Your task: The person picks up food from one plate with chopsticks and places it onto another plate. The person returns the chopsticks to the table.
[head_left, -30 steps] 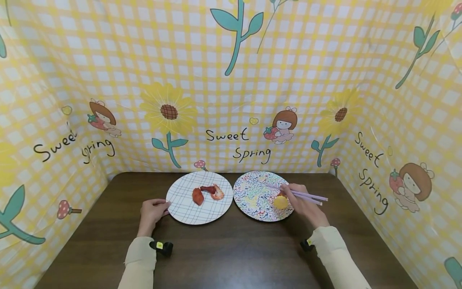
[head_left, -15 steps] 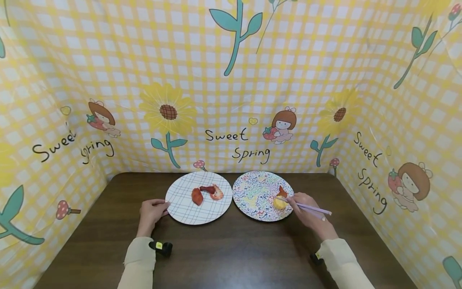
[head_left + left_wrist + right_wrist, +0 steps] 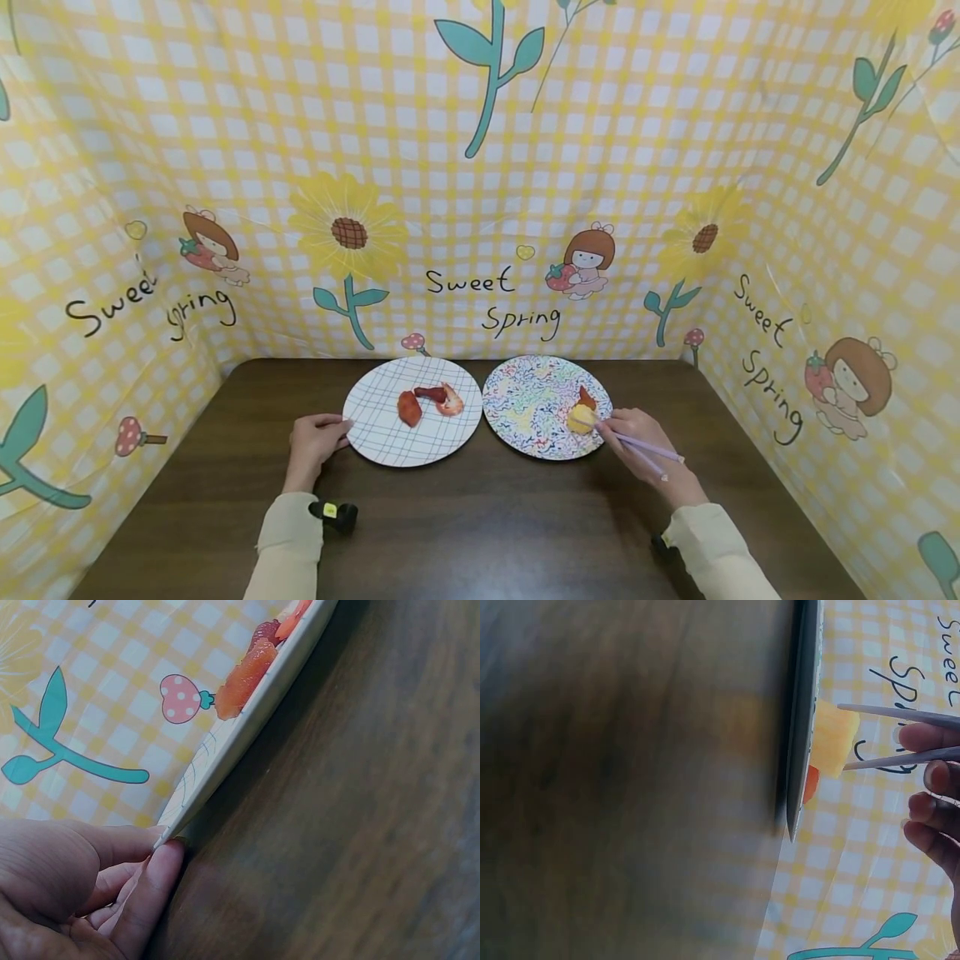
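Note:
At the left in the head view, my left hand point(image 3: 311, 446) pinches the rim of a white plate with blue grid lines point(image 3: 375, 437); the left wrist view shows the thumb above and a finger below the rim. My right hand point(image 3: 648, 450) holds two pale purple chopsticks point(image 3: 900, 712). Their tips are spread at two sides of a yellow chunk of food point(image 3: 835, 739), which sits on a plate with a multicoloured squiggle pattern point(image 3: 525, 417). Behind the chunk lies an orange-brown pointed piece point(image 3: 587, 397). Whether the tips grip the chunk is hard to tell.
Lying on the grid plate are an orange-red piece point(image 3: 409, 408), a dark red piece point(image 3: 431, 393) and a shrimp point(image 3: 450, 402). Both plates stand side by side on a dark wooden table point(image 3: 465, 525). A yellow checked cloth point(image 3: 480, 208) surrounds the back and sides.
My right hand has moved right and nearer to me, bringing the chopstick tips from across the patterned plate onto the yellow chunk. The pointed piece is now uncovered. My left hand stays put.

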A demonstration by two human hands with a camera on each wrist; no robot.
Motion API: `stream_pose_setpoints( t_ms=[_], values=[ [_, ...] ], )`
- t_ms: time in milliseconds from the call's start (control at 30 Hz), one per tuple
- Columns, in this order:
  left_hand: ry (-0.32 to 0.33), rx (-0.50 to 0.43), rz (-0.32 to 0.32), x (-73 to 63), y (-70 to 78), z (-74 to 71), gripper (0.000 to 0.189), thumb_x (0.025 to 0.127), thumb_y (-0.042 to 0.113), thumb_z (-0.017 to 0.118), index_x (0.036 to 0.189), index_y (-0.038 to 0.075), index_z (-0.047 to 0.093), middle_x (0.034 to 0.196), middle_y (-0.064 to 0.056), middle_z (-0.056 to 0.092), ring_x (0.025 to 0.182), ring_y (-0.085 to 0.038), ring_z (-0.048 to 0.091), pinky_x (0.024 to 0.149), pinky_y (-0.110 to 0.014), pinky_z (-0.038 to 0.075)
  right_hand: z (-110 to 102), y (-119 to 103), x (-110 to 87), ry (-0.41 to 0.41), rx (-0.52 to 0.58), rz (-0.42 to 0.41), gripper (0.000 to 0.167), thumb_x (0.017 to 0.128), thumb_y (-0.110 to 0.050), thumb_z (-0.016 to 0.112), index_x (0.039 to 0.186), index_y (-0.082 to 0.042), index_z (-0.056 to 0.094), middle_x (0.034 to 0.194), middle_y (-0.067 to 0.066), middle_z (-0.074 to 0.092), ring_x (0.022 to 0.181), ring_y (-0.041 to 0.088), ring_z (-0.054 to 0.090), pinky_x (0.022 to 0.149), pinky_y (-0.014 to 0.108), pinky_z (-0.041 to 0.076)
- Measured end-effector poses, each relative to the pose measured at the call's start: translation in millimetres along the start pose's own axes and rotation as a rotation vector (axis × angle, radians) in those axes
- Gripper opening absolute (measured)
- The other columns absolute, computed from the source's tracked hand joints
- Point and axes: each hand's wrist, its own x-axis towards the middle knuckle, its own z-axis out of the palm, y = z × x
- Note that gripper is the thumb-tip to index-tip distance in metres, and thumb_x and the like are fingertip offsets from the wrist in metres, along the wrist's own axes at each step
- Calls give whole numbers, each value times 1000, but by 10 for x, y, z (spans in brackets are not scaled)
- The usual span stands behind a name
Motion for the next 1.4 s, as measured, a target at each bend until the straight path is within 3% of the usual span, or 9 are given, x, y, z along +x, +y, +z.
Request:
stream_pose_setpoints(
  t_ms=[300, 633, 800, 1033, 1400],
  values=[
    [5, -3, -3, -9, 5, 3, 37, 93, 9, 73, 120, -15, 63, 101, -19, 70, 72, -4, 65, 64, -18, 60, 58, 19, -31, -102, -86, 58, 14, 89, -16, 75, 77, -10, 74, 69, -3, 61, 65, 15, 57, 61, 35, 50],
    [-3, -16, -3, -11, 5, 4, 37, 93, 7, 73, 120, -15, 63, 98, -17, 71, 72, -4, 66, 64, -18, 61, 131, 41, -16, -114, -113, -19, 17, 89, -15, 72, 72, -14, 70, 70, -3, 67, 67, 16, 62, 63, 36, 51],
    [-5, -18, -2, -3, 8, 2, 38, 93, 8, 73, 121, -15, 63, 98, -17, 71, 70, -3, 66, 64, -18, 61, 153, 34, 12, -147, -118, -35, 27, 90, -16, 71, 65, -15, 62, 65, -3, 62, 62, 15, 58, 67, 37, 51],
    [8, -1, -8, 14, -5, 3, 38, 93, 10, 73, 121, -14, 64, 100, -18, 71, 69, -3, 65, 63, -18, 60, 179, 50, 32, -120, -30, -53, 36, 87, -6, 72, 59, -19, 52, 58, -8, 49, 53, 11, 49, 51, 28, 45],
    [7, -5, -9, 21, -1, 5, 38, 93, 10, 73, 121, -14, 64, 102, -19, 71, 71, -4, 66, 64, -18, 61, 208, 75, 53, -174, -6, -46, 35, 90, -5, 67, 62, -19, 51, 59, -8, 48, 52, 8, 45, 47, 21, 39]
  ],
)
